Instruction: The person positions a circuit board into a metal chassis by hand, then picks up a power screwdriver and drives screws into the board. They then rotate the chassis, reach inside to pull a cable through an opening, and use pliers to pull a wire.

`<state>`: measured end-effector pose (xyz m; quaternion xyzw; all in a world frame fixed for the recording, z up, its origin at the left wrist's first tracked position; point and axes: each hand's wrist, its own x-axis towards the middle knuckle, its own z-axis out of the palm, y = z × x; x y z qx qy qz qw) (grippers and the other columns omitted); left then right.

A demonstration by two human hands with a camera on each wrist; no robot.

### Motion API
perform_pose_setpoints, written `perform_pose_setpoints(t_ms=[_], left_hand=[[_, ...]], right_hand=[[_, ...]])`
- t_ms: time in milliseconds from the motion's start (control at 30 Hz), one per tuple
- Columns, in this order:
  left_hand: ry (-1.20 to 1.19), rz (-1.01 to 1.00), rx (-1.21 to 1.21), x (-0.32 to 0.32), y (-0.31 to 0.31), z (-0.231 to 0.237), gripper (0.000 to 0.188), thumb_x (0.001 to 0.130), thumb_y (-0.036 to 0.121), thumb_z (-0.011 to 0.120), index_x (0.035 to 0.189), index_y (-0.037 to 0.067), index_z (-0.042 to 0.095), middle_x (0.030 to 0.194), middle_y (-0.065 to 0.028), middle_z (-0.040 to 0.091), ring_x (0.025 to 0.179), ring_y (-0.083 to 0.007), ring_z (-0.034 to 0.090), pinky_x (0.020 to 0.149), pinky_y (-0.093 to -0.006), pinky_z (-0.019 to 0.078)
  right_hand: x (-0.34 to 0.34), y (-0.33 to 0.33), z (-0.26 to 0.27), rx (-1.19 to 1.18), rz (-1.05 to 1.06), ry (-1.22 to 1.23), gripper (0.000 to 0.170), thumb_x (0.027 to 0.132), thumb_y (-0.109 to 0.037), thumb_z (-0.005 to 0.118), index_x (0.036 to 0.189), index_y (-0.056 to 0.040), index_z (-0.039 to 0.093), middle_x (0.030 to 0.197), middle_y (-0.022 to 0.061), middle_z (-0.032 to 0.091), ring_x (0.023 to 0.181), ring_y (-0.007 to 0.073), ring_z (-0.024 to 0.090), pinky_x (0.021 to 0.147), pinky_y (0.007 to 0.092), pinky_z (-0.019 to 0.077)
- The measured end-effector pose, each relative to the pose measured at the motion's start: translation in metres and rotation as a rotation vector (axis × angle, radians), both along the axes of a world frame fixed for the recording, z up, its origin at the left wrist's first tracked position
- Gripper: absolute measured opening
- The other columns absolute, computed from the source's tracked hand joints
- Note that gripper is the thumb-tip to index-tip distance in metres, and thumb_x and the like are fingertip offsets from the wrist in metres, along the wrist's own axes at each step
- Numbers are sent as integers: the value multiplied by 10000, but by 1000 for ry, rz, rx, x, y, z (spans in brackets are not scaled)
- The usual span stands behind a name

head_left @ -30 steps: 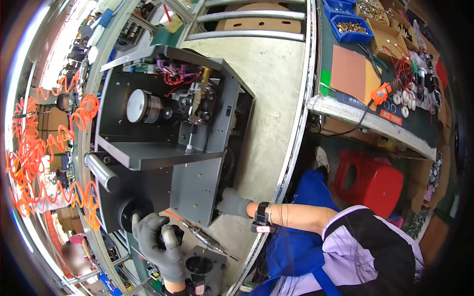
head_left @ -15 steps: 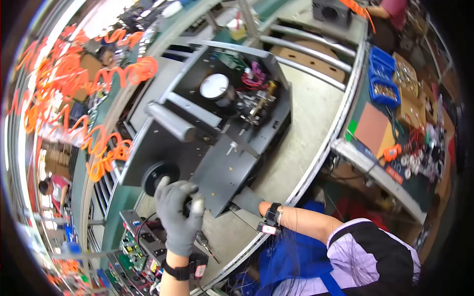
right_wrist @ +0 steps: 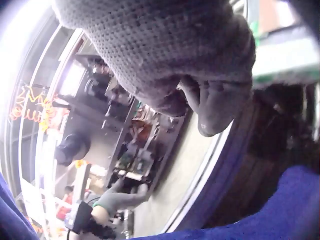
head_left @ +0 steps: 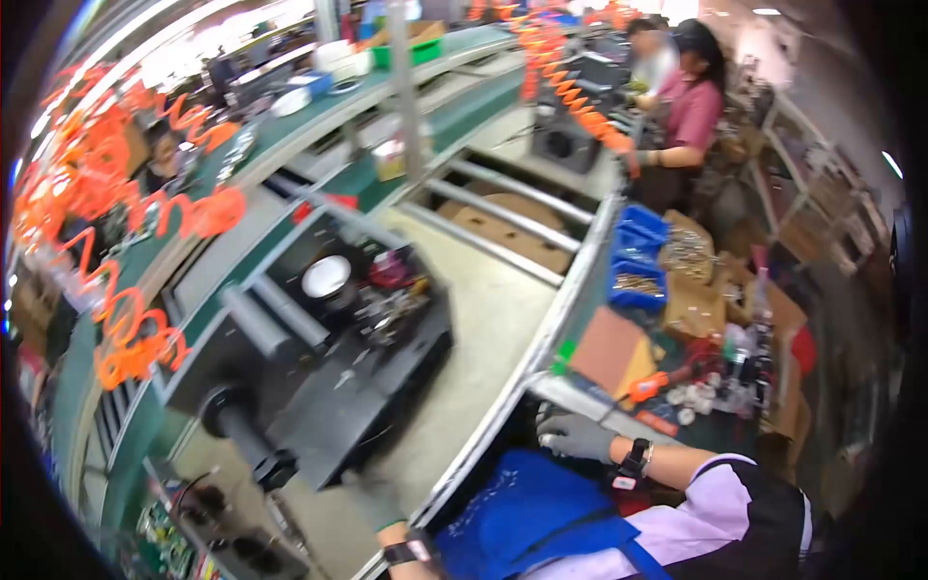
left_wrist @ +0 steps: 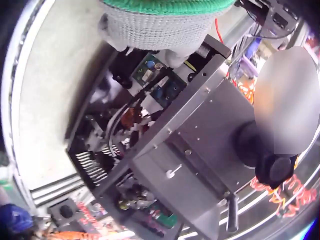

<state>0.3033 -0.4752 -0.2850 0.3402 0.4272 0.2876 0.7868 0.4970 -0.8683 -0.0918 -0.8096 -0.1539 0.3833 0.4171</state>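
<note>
A dark grey machine housing [head_left: 338, 406] lies tilted on the pale bench, its inner mechanism and white-capped cylinder exposed. From its side panel sticks out a black spindle with a knob [head_left: 275, 469]. My grey-gloved left hand [head_left: 377, 503] is at the housing's near end. In the left wrist view, its fingertips [left_wrist: 175, 57] lie apart at the rim of the open underside, over a green circuit board [left_wrist: 160, 85]. Away from the housing, beside the side table's corner, my gloved right hand [head_left: 575, 435] hangs with loosely curled fingers; nothing shows in it.
A screwdriver-like tool [head_left: 290, 527] lies below the housing. On the side table [head_left: 575, 394] are blue bins [head_left: 638, 256], brown boxes, an orange-handled tool [head_left: 648, 387] and white rings. Orange coiled hoses [head_left: 135, 338] hang at left. A person [head_left: 691, 116] stands beyond the rollers.
My left hand has left the black knob and moved to the housing's near end. My right hand has come away from the housing to the side table's corner. The head view has swung right.
</note>
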Motion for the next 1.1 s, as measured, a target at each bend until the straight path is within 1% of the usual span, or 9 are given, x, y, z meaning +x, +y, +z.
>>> perform_pose_setpoints(t_ms=[67,167,300,400,500,600,700,1000,1100], left_hand=[[-326,285,-469,28,4,24,278,885,329,671,922,58,618,835,-43,649,712,-144,573,647,-266,479],[352,111,744,53,-9,51,221,865,99,613,1027,-44,564,950,-139,649,822,-239,598,751,-334,494],[312,271,455,66,-15,66,276,840,58,594,1080,-74,563,1077,-174,655,929,-257,623,838,-357,500],[1029,32,967,64,-32,103,269,851,76,578,1088,-52,580,1104,-162,655,957,-260,625,865,-357,495],[706,65,898,66,-22,67,295,859,143,558,1093,-32,601,1127,-153,660,987,-268,629,884,-357,495],[-237,350,20,67,-4,47,331,866,209,539,1098,-13,621,1150,-143,665,1018,-275,634,903,-357,494],[-356,631,-325,73,3,78,338,886,197,497,1128,-4,622,1197,-143,653,1084,-273,620,944,-350,484],[-23,386,439,65,-7,29,328,903,92,436,1182,7,586,1164,-88,628,1058,-203,558,984,-309,419],[-464,503,2,68,3,45,344,849,18,448,1150,-21,608,1163,-134,654,1038,-223,624,935,-341,490]], right_hand=[[20,-55,3,-226,18,-420,332,891,-259,580,1134,-40,638,993,161,680,901,270,665,810,354,521],[44,-132,-16,-303,-325,-419,324,860,-252,592,1088,-31,655,1035,201,672,985,322,651,861,383,502],[74,-205,-27,-524,-578,-627,326,824,-245,625,1064,-28,667,1014,188,681,944,315,663,849,390,508],[108,-238,-52,-675,-604,-652,347,749,-218,644,1058,-62,667,996,199,674,940,337,657,833,399,510],[140,-265,-102,-572,-620,-648,316,763,-207,600,1012,-19,650,1011,213,661,970,413,618,842,449,501],[168,-266,-124,-708,-510,-439,265,784,-169,596,995,-13,629,995,244,655,964,423,616,820,476,483],[182,-280,-144,-699,-502,-523,312,799,-185,593,1059,-11,597,1003,242,658,976,419,619,845,468,477],[186,-288,-124,-599,-556,-695,320,934,-273,490,1031,22,566,972,289,606,921,460,579,792,492,441],[165,-267,-87,-456,-628,-682,370,992,-267,451,1155,52,545,1037,227,609,974,342,580,870,395,446]])
